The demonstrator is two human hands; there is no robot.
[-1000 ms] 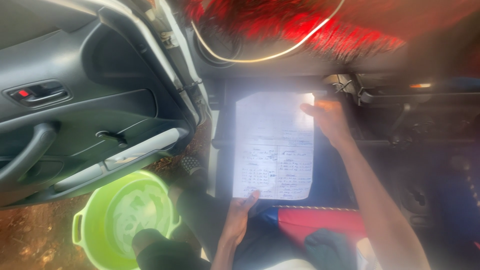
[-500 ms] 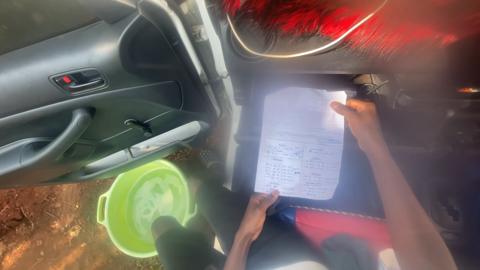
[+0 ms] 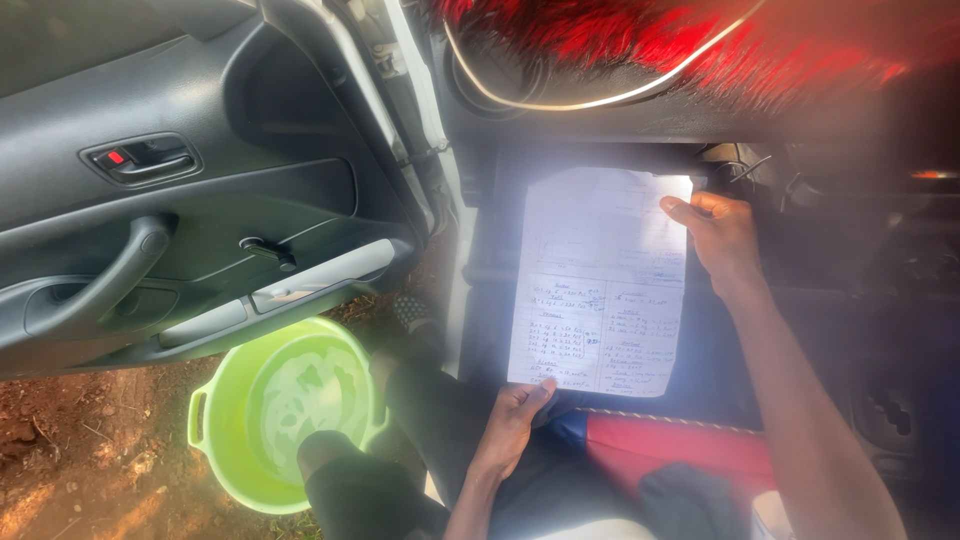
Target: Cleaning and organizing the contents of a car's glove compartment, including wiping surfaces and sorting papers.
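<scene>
Shifted right: one paper sheet (image 3: 600,285); left hand (image 3: 510,425) grips bottom | right hand (image 3: 722,235) grips top | one green basin (image 3: 285,410)

Both forearms bare, no sleeves showing up to frame edge. Left hand (image 3: 508,425) & right hand (image 3: 722,238): no gloves, rings, watch or bands seen. Nails short, plain. Legs in dark trousers (image 3: 440,420), blackish-green, cloth creased at knee. Dark shoe (image 3: 410,312) w/ patterned sole edge, partly hidden; rest of body out of view
</scene>
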